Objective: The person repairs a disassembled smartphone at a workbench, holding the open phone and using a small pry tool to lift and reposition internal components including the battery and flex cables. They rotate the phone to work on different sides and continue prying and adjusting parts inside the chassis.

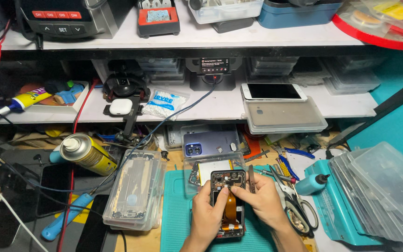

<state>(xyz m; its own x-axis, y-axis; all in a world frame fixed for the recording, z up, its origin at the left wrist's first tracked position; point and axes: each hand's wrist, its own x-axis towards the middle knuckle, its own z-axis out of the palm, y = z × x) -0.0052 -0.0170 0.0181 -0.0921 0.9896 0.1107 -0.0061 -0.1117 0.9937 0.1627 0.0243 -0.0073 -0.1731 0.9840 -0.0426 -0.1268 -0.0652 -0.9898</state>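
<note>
An opened smartphone [228, 203], back cover off and orange flex cable exposed, rests on the teal mat [176, 219]. The left hand [207, 214] clasps its edge; the right hand [257, 200] pinches near the upper board. Reassembly looks unfinished.

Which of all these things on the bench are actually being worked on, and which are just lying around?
In use:
opened phone, back off, orange flex cable showing
left hand gripping its side
right hand at its upper part
teal mat underneath

Lying about:
yellow spray can
scissors
clear boxes
blue phone back
white phone on the shelf
teal bottle
</note>
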